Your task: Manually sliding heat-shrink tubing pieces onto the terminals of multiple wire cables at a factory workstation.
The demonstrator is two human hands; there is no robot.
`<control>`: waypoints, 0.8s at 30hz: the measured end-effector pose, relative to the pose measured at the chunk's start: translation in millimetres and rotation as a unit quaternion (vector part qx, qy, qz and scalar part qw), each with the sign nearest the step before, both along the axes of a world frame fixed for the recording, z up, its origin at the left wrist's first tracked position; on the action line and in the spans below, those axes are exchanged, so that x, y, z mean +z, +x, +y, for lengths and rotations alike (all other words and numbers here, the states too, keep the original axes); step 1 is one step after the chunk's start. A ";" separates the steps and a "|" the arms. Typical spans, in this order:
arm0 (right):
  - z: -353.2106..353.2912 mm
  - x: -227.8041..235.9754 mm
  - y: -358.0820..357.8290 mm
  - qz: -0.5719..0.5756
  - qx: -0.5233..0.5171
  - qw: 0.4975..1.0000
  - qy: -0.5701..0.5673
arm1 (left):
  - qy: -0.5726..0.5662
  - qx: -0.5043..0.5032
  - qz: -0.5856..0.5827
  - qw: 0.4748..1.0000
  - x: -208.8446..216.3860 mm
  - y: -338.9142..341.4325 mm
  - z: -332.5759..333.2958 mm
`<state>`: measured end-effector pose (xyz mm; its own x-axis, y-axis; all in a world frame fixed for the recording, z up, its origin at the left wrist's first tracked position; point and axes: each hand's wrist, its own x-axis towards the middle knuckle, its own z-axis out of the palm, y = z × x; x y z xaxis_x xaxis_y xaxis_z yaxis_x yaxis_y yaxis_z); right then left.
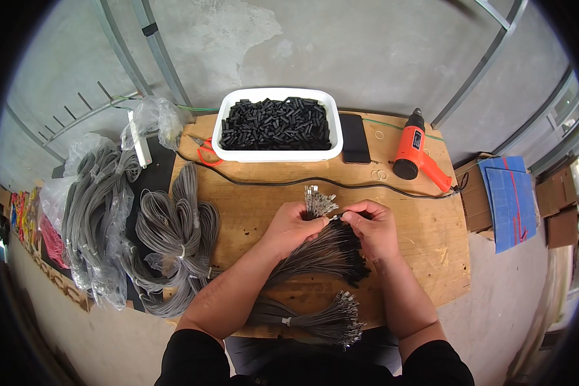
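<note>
My left hand (292, 230) is closed in a pinch on a thin grey cable, whose pale metal end shows at the fingertips. Close beside it, my right hand (374, 230) pinches a small dark piece that looks like a short black tube, at the cable's end; the fingers hide most of it. Behind my left hand a bunch of metal cable ends (318, 201) stands up. Below my hands fans a bundle of grey cables (312, 257) with black-sleeved ends (355, 260). Nearer me lies another tied grey cable bundle (321, 320) with bare metal ends.
A white tub (276, 156) of black tubes (273, 125) stands at the back, a dark phone (354, 138) beside it. An orange heat gun (410, 151) lies right, its black cord (289, 183) crossing the wooden table (424, 251). Red-handled pliers (207, 152) and coiled cables (174, 225) are left.
</note>
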<state>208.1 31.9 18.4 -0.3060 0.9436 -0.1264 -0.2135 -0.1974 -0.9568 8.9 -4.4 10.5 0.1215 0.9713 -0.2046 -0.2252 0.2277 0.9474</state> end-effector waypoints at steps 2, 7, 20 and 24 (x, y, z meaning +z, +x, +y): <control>0.1 0.2 0.3 -0.001 0.006 1.000 -0.007 | 0.000 -0.007 0.001 1.000 0.0 -0.9 -0.3; 1.0 0.5 2.1 0.003 0.016 1.000 -0.012 | 0.007 -0.024 -0.003 1.000 2.2 -1.5 -0.3; 8.7 4.5 12.7 0.141 0.061 0.978 -0.143 | -0.021 -0.024 -0.032 0.999 -7.1 -4.1 1.5; 10.7 4.1 17.7 0.147 0.102 0.968 -0.177 | -0.005 -0.040 -0.036 0.999 -5.1 -3.1 0.1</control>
